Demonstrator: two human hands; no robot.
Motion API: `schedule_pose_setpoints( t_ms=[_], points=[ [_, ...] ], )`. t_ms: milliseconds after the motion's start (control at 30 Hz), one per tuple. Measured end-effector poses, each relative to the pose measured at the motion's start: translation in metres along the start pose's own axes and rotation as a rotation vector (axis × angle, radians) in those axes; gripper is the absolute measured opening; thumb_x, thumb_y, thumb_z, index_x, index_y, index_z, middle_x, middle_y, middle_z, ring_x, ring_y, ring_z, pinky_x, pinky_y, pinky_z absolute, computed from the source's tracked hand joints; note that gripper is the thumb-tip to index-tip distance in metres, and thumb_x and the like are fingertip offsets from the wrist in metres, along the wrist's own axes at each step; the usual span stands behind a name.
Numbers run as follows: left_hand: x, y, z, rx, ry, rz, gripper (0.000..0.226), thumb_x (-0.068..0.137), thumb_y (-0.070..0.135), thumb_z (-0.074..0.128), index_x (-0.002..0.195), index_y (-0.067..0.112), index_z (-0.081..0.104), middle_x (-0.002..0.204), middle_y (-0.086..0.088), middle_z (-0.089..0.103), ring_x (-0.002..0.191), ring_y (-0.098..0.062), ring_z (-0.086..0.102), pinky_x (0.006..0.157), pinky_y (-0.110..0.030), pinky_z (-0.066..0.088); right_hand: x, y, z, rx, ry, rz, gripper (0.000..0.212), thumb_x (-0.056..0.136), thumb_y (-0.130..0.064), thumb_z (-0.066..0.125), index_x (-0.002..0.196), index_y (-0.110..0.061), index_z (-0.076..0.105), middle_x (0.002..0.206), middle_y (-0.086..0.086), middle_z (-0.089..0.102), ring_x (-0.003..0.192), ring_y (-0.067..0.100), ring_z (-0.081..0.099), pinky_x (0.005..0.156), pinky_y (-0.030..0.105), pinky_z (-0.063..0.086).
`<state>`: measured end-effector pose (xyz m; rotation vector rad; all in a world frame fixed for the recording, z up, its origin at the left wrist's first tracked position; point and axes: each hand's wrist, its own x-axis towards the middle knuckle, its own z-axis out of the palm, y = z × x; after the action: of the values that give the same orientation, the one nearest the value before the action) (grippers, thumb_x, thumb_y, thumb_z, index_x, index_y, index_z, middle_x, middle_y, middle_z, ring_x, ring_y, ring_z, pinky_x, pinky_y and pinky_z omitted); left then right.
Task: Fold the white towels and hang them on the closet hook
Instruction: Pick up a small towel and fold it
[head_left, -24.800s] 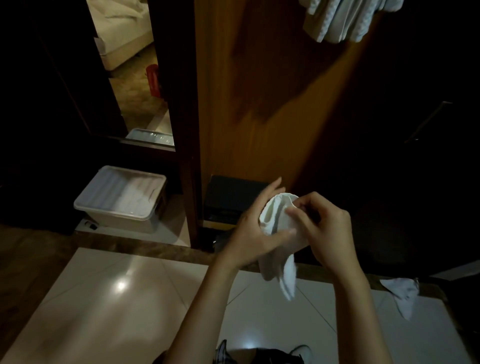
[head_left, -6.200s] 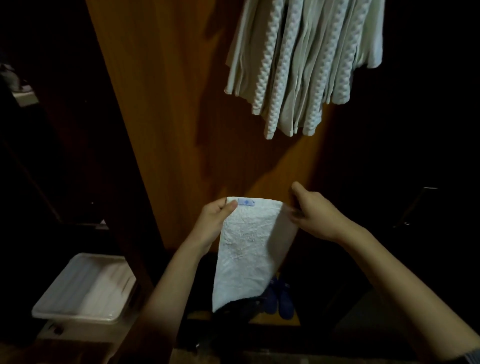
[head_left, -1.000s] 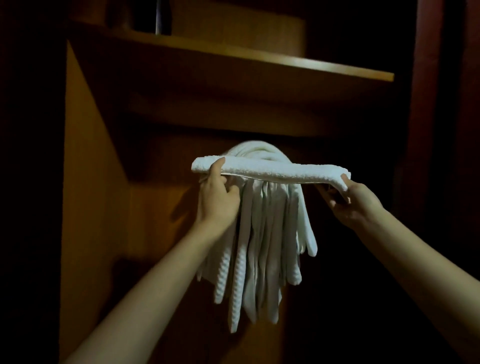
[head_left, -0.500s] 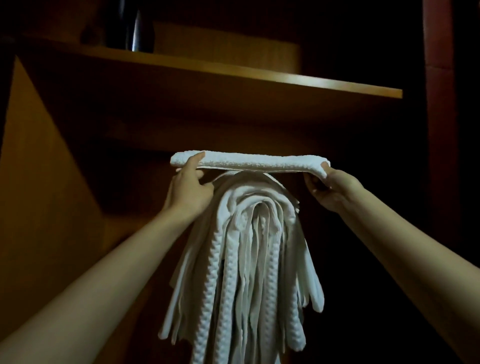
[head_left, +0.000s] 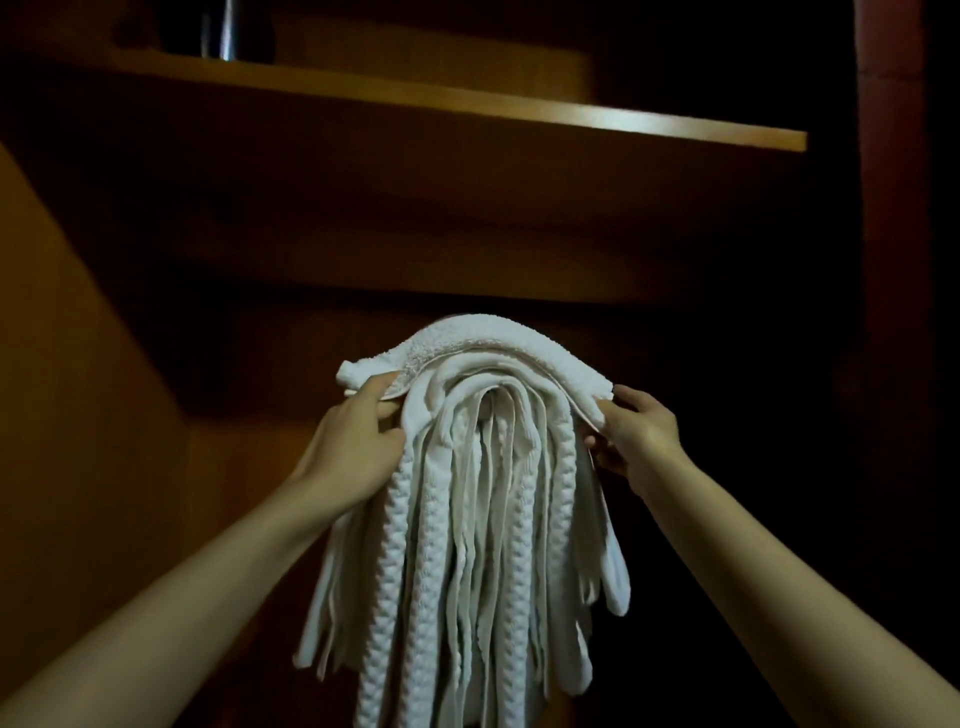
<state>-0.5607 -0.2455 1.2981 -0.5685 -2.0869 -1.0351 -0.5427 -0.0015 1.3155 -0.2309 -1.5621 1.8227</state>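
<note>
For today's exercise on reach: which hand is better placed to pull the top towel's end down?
Left, marginally: the left hand grips the folded towel where its end sticks out; the right hand holds a lower end.

Folded white terry towel (head_left: 483, 340) lies arched over the top of a bunch of hanging white towels (head_left: 467, 519), touching it. Left hand (head_left: 353, 447) holds the folded towel's left end, right hand (head_left: 636, 436) its right end; the bunch hangs down between both hands. Long wooden closet shelf (head_left: 467, 111) runs above. Dark shiny cylindrical object (head_left: 228, 28) stands on the shelf, upper left. Wooden side panel (head_left: 67, 364) at left.
</note>
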Motion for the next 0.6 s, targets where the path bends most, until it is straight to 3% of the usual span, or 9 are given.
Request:
schedule_pose_setpoints(
  t_ms=[100, 167, 233, 333, 400, 500, 600],
  points=[
    [0.004, 0.003, -0.005, 0.057, -0.055, -0.016, 0.053, 0.086, 0.011, 0.051, 0.137, 0.025, 0.045, 0.125, -0.003, 0.063, 0.122, -0.024, 0.053, 0.085, -0.023, 0.036, -0.004, 0.001, 0.005, -0.221, 0.099, -0.166, 0.054, 0.086, -0.024, 0.067, 0.136, -0.019, 0.045, 0.115, 0.014, 0.062, 0.082, 0.023, 0.065, 0.059, 0.027, 0.048],
    [0.013, 0.009, -0.016, 0.196, -0.093, -0.042, 0.044, 0.085, 0.019, 0.046, 0.128, 0.027, 0.054, 0.115, -0.006, 0.067, 0.11, -0.029, 0.058, 0.08, -0.026, 0.042, -0.007, -0.003, 0.007, -0.478, 0.19, -0.304, 0.059, 0.086, -0.023, 0.066, 0.138, -0.02, 0.04, 0.125, 0.012, 0.055, 0.108, 0.028, 0.057, 0.08, 0.033, 0.048],
    [0.021, 0.019, -0.026, 0.375, -0.083, -0.045, 0.039, 0.082, 0.031, 0.041, 0.115, 0.029, 0.062, 0.107, -0.003, 0.069, 0.103, -0.028, 0.059, 0.082, -0.031, 0.046, -0.015, -0.011, 0.009, -0.628, 0.226, -0.533, 0.055, 0.086, -0.01, 0.06, 0.137, -0.021, 0.042, 0.129, 0.011, 0.049, 0.119, 0.027, 0.047, 0.093, 0.035, 0.042],
    [0.028, 0.024, -0.031, 0.554, 0.057, 0.041, 0.033, 0.089, 0.034, 0.04, 0.107, 0.031, 0.068, 0.109, -0.006, 0.057, 0.11, -0.028, 0.047, 0.088, -0.035, 0.039, -0.029, -0.02, 0.015, -0.591, 0.093, -0.841, 0.049, 0.088, -0.002, 0.051, 0.133, -0.021, 0.051, 0.136, 0.007, 0.045, 0.128, 0.021, 0.039, 0.097, 0.025, 0.032],
    [0.031, 0.023, -0.028, 0.518, 0.117, 0.07, 0.028, 0.088, 0.035, 0.046, 0.105, 0.029, 0.068, 0.117, -0.005, 0.04, 0.118, -0.025, 0.032, 0.098, -0.039, 0.031, -0.039, -0.019, 0.021, -0.583, -0.003, -0.921, 0.05, 0.091, -0.008, 0.049, 0.137, -0.027, 0.047, 0.144, 0.004, 0.039, 0.134, 0.019, 0.033, 0.103, 0.026, 0.028],
    [0.036, 0.017, -0.019, 0.305, 0.111, 0.018, 0.024, 0.088, 0.034, 0.052, 0.108, 0.026, 0.063, 0.152, -0.002, 0.015, 0.139, -0.021, 0.008, 0.11, -0.043, 0.018, -0.044, -0.008, 0.025, -0.732, -0.159, -0.918, 0.06, 0.093, -0.014, 0.044, 0.146, -0.036, 0.027, 0.155, 0.002, 0.024, 0.143, 0.016, 0.018, 0.111, 0.035, 0.025],
    [0.037, 0.007, -0.007, 0.013, -0.045, 0.001, 0.047, 0.096, 0.05, 0.036, 0.139, 0.032, 0.035, 0.157, 0.002, 0.016, 0.144, -0.019, 0.012, 0.114, -0.039, 0.014, -0.038, -0.003, 0.025, -0.735, -0.252, -0.847, 0.07, 0.091, -0.012, 0.041, 0.149, -0.037, 0.012, 0.157, 0.002, 0.018, 0.145, 0.016, 0.012, 0.112, 0.04, 0.025]
  ],
)
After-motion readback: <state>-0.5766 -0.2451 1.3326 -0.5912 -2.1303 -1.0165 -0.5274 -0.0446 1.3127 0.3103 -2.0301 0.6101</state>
